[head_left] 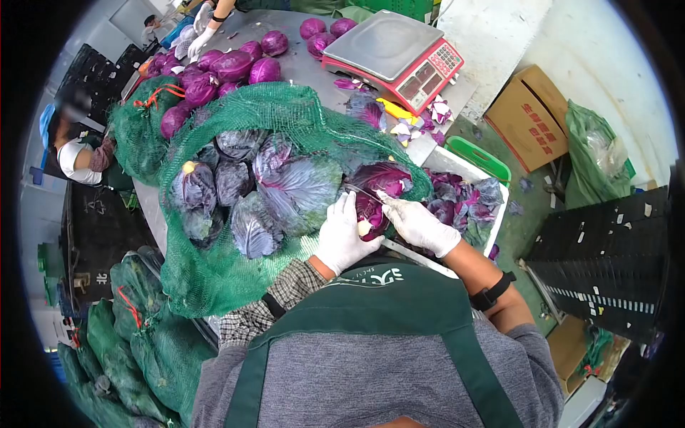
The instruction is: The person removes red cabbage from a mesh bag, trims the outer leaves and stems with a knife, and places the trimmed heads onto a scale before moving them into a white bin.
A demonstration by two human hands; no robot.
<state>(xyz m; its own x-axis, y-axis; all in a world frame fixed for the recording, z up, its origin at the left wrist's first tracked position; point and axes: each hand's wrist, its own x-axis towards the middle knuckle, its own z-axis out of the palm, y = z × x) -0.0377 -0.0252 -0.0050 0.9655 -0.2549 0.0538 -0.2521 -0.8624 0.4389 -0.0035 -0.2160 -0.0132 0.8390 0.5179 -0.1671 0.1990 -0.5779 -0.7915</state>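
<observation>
My left hand (341,237), in a white glove, is closed around the side of a red cabbage (369,209) whose pale cut stem faces me. My gloved right hand (419,227) grips a knife (365,192); its thin blade lies across the top of that cabbage. The handle is hidden in my fingers. To the left, an opened green mesh sack (207,282) holds several red cabbages with dull outer leaves, among them a large-leaved one (303,189). Under and beyond my right hand stands a white bin (501,214) of loose purple leaves (457,196).
A red-framed scale (389,46) stands at the back of the table, with peeled cabbages (232,65) to its left. Another person's gloved hand (202,44) reaches in there. Full mesh sacks (160,357) lie at lower left. Black crates (599,257) and a cardboard box (526,118) stand right.
</observation>
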